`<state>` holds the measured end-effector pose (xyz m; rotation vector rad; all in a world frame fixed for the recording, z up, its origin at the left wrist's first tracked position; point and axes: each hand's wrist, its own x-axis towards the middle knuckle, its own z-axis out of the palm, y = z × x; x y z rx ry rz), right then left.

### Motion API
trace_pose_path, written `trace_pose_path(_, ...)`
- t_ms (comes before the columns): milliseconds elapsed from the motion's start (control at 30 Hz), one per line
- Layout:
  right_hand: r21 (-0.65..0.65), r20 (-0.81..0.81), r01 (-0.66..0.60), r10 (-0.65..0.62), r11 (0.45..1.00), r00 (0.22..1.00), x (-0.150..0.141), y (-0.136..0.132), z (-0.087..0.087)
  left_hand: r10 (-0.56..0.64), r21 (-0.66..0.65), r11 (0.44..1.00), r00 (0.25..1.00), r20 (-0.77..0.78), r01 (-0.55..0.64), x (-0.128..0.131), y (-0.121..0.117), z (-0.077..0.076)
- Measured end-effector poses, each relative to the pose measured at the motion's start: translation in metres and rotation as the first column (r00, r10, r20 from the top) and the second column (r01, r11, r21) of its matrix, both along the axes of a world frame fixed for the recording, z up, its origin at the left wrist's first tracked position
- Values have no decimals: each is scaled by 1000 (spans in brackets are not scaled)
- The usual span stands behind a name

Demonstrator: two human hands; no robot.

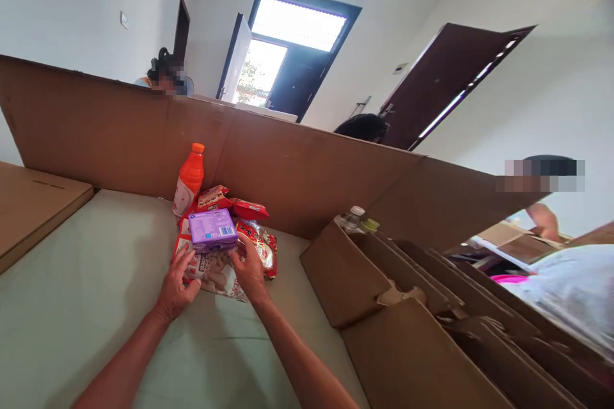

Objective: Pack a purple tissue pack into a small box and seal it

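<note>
A purple pack [211, 229] with a barcode lies on top of a small pile of packaged goods. My right hand [250, 268] is at its right end, fingers and thumb apart, fingertips touching or very near its corner. Below its left end, my left hand [178, 286] rests with spread fingers at the edge of a red and pale printed bag [220, 275]. Red snack packets [212, 198] lie behind the purple pack, and another red packet [268, 249] with a clear part lies to its right. An orange-capped bottle [190, 179] stands upright at the back left.
A tall cardboard panel [119, 124] runs along the back of the pale green tabletop [86, 294]. Cardboard box dividers [407, 339] stand on the right, with a clear bottle [355, 214] behind. A flat carton [38, 204] lies left. Other people are beyond the panel and at right.
</note>
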<state>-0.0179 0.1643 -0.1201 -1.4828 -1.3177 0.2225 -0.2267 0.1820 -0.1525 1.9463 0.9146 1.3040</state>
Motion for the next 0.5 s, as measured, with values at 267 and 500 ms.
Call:
trace_pose_path(267, 14, 117, 111, -112, 994, 987, -18, -108, -40, 154, -12, 988, 988, 31, -154, -5, 0, 21)
trace_pose_path(500, 141, 604, 370, -376, 918, 703, 13, -208, 23, 279, -98, 956, 960, 16, -276, -3, 18, 36)
